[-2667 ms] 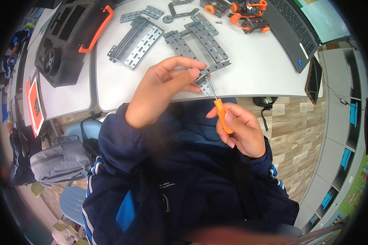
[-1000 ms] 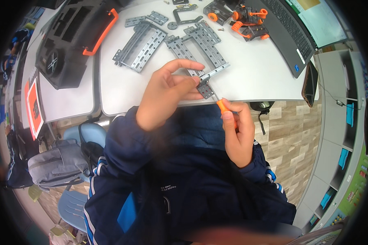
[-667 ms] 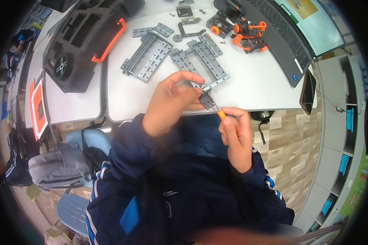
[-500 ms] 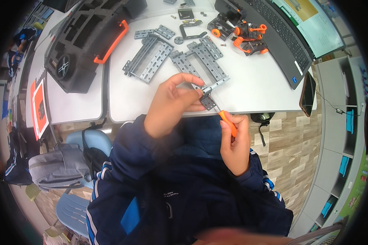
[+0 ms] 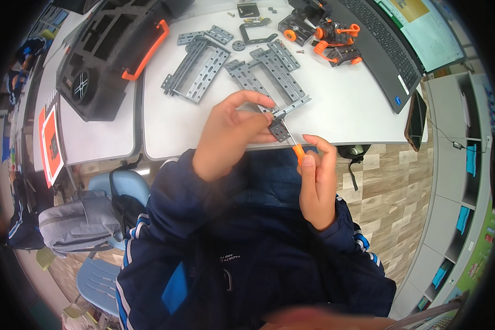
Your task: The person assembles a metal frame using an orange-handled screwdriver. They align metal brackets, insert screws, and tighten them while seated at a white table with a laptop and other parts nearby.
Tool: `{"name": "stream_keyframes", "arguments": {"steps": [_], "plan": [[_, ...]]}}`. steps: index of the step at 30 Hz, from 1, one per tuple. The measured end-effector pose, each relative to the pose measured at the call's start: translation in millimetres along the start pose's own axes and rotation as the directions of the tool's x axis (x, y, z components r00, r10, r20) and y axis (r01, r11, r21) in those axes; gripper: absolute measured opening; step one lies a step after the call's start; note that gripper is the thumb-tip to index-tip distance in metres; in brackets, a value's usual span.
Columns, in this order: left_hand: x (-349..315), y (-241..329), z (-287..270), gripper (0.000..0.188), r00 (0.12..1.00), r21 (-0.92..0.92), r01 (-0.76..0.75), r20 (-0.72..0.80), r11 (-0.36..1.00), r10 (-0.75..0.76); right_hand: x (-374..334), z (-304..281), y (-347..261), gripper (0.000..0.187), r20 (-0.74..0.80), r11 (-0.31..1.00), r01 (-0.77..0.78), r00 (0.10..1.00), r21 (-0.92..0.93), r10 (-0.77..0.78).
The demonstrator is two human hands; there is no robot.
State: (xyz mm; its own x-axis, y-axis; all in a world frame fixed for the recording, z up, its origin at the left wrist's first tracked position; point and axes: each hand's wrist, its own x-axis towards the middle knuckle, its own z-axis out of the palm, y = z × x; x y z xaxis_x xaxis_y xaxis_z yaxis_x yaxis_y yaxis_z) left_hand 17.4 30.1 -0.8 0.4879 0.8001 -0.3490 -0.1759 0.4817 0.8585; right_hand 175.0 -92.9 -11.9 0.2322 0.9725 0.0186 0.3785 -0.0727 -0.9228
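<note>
My left hand pinches the near corner of a grey perforated metal frame, where a small dark perforated bracket sticks out past the table edge. In my right hand is a screwdriver with an orange handle. Its thin shaft reaches up to the joint beside that bracket. My left fingers partly cover this joint, so the screw itself cannot be made out. A second grey metal frame lies on the table to the left.
A black case with an orange handle stands at the left. Black-and-orange motor-like parts and an open laptop are at the right, with a phone by the table edge. Dark U-shaped bracket and small screws lie farther back.
My right fingers have shifted on the screwdriver handle, the index finger now extended along and off it. The whole view has moved slightly; the left hand keeps its hold.
</note>
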Motion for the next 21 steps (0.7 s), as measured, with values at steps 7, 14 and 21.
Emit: {"name": "stream_keyframes", "arguments": {"steps": [7,14,21], "plan": [[-1.4,3.7,2.3,0.024,1.000,-0.023,0.023,-0.005,0.999,-0.023,9.5,14.0,12.6,0.025,-0.175,0.899,0.320,0.908,-0.300,-0.381],[-2.2,1.7,3.7,0.023,1.000,0.019,-0.004,-0.010,1.000,0.004,5.0,5.6,-0.8,0.016,-0.115,0.976,0.030,0.992,-0.217,-0.056],[-1.1,1.5,2.0,0.022,1.000,0.032,-0.002,-0.011,0.999,0.003,9.1,3.4,-4.5,0.009,-0.114,0.993,0.018,0.993,-0.120,-0.032]]}}
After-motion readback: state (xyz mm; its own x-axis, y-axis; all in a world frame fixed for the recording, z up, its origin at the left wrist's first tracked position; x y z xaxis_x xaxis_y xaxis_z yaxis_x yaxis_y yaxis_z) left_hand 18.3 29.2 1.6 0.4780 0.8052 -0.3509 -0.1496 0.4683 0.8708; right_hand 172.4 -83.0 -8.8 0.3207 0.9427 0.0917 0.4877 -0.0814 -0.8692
